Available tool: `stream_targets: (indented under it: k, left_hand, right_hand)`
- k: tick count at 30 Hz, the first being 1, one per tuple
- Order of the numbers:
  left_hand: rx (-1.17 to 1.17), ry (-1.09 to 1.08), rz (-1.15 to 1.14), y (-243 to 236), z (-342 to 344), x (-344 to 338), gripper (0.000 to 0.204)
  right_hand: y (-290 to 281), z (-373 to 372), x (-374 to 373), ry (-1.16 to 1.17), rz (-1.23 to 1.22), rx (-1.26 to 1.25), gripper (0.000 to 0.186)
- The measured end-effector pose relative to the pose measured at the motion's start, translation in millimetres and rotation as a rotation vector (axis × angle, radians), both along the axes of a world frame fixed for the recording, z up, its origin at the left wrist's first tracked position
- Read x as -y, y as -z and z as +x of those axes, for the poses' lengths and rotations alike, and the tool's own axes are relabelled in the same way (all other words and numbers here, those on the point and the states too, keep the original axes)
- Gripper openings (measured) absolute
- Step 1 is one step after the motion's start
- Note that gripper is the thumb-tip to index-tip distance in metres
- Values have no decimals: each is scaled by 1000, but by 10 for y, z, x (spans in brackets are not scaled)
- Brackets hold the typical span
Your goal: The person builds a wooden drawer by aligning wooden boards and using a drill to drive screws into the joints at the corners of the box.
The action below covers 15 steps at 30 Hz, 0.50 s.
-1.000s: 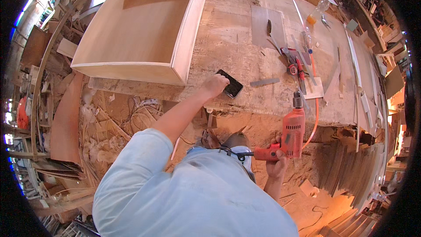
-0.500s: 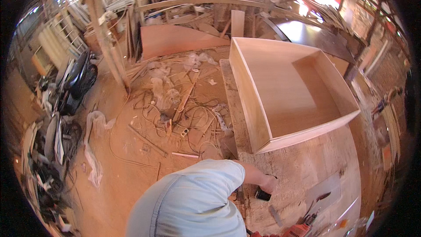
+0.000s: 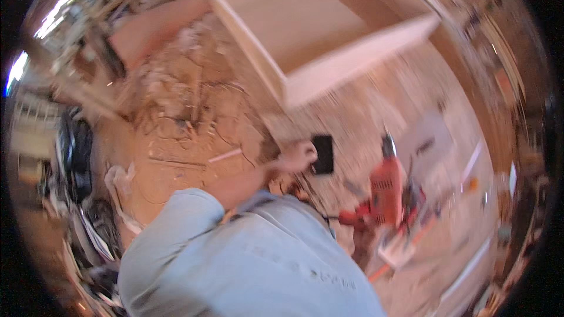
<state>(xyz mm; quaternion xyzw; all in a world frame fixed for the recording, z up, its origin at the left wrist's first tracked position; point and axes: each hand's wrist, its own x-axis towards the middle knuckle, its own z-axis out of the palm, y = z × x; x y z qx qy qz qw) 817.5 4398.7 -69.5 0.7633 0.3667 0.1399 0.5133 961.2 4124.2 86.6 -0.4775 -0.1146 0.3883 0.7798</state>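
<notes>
- Red casing is marking the drill [image 3: 385, 191], which your right hand [image 3: 365, 233] is gripping by the handle, fingers closing around it; the chuck [image 3: 388, 146] is pointing away from you over the counter [image 3: 346, 124].
- Black phone [image 3: 323, 154] is lying near the counter's edge, between your left hand [image 3: 298, 156] and the drill.
- Your left hand is showing part-curled fingers at the phone's left side; blur is hiding whether they are pinching it or only touching.
- Pale wooden box [image 3: 352, 66] is standing on the counter beyond both hands, touching neither.
- Judged step: you are attending to the phone left-handed while your right hand is supporting the drill.
- Judged requirement: the next move is calling for a sure fingertip hold on the phone's edges, with the chuck pointing clear.
</notes>
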Motion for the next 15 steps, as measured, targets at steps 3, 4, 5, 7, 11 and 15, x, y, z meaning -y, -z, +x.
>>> stream_targets:
  k: [3, 4, 5, 7, 11, 15]
  left_hand:
    - [86, -84, -313, 236, 262, 143, 16]
    - [108, -74, -413, 110, 489, 225, 12]
    - [129, -81, -479, 3, 580, 236, 8]
    - [267, -73, -633, 29, 904, 334, 8]
    - [482, -101, -800, 65, 1362, 328, 9]
    - [487, -46, -706, -526, 1023, 27, 12]
  right_hand:
    - [6, 145, -12, -13, 7, 25, 73]
    - [18, 249, 92, 20, -9, 22, 72]
    - [42, 282, 145, 34, 9, 16, 71]
    - [9, 316, 179, 39, 0, 17, 70]
    - [44, 400, 201, 44, -8, 37, 73]
    - [282, 439, 282, -38, -89, -36, 75]
